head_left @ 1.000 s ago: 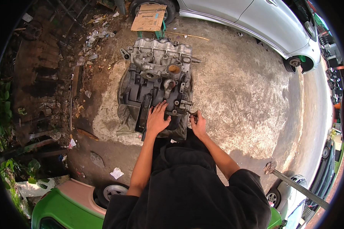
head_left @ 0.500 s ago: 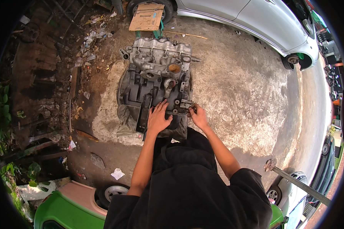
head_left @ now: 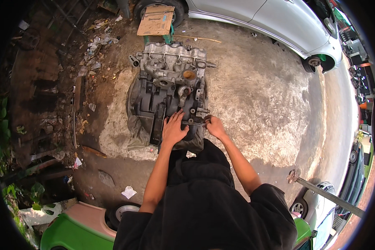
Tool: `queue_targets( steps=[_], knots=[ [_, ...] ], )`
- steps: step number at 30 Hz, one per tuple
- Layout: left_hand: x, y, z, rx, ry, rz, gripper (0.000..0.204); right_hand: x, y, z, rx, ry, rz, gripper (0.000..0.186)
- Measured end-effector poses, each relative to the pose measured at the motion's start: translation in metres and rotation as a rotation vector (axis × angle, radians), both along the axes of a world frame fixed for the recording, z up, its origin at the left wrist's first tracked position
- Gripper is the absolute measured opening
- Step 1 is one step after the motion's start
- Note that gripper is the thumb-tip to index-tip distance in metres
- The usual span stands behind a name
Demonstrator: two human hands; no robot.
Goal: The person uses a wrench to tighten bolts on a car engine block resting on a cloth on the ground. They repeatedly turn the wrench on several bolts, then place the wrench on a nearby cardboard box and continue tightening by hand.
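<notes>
Right hand [head_left: 213,126] has shifted a little up and in toward the engine [head_left: 171,89] since a second ago, fingers now drawn in more tightly; left hand [head_left: 174,128] keeps its spot, and the whole scene sits slightly further left, as the head has turned. Engine stands on a crumpled dark sheet [head_left: 139,142] over worn concrete [head_left: 254,104], directly in front of the person, silver cover [head_left: 175,50] at the far end, dark block nearest the body. Left hand lies open on the dark block, fingers spread and pointing away, thumb out to the right, just beside a long black bracket [head_left: 156,125]. Right hand is curled at the block's right edge, fingertips by small metal fittings [head_left: 201,112]; fingers and shadow hide the contact, so cannot tell whether it grips a small part or merely touches. Beyond the engine: green stool [head_left: 167,38] bearing a cardboard sheet [head_left: 156,25], wrenches [head_left: 154,18] laid on it, thin stick [head_left: 200,38] on the ground to its right. Silver car [head_left: 293,25] at upper right, one wheel hub [head_left: 314,62] bare. Green vehicle [head_left: 79,235] at lower left; scrap of white paper [head_left: 128,192] just above its wheel [head_left: 120,211]. Scattered litter [head_left: 100,43] on dirt, upper left.
</notes>
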State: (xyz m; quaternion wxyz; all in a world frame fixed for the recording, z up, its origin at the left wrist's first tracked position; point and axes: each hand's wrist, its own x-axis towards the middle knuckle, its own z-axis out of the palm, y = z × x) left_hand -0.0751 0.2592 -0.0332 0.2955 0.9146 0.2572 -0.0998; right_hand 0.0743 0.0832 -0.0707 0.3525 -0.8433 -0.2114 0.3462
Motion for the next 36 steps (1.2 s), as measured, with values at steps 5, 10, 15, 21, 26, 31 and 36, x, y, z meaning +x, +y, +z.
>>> queue_targets(
  steps=[5,10,15,21,26,31,36],
  knots=[
    [-0.001,0.002,-0.002,-0.019,-0.011,-0.026,0.068,0.006,0.013,-0.006,-0.079,-0.026,-0.020,0.030],
    [-0.002,0.005,-0.004,-0.057,-0.039,-0.032,0.067,-0.022,0.013,-0.010,-0.006,-0.201,-0.012,0.026],
    [0.002,0.005,-0.005,-0.068,-0.022,-0.055,0.073,-0.090,-0.005,-0.013,-0.081,-0.257,-0.031,0.045],
    [0.001,0.006,-0.006,-0.078,0.007,-0.058,0.075,-0.104,-0.001,-0.019,-0.023,-0.191,-0.218,0.040],
    [-0.003,0.007,-0.007,-0.063,-0.038,-0.087,0.072,-0.100,-0.004,-0.011,0.025,-0.218,-0.530,0.033],
    [-0.001,0.009,-0.004,-0.106,-0.018,-0.072,0.071,-0.082,-0.015,-0.002,-0.065,-0.183,-0.381,0.032],
    [-0.006,0.008,-0.004,-0.108,-0.087,-0.029,0.070,-0.057,-0.005,-0.001,-0.103,-0.168,-0.256,0.033]
  ],
)
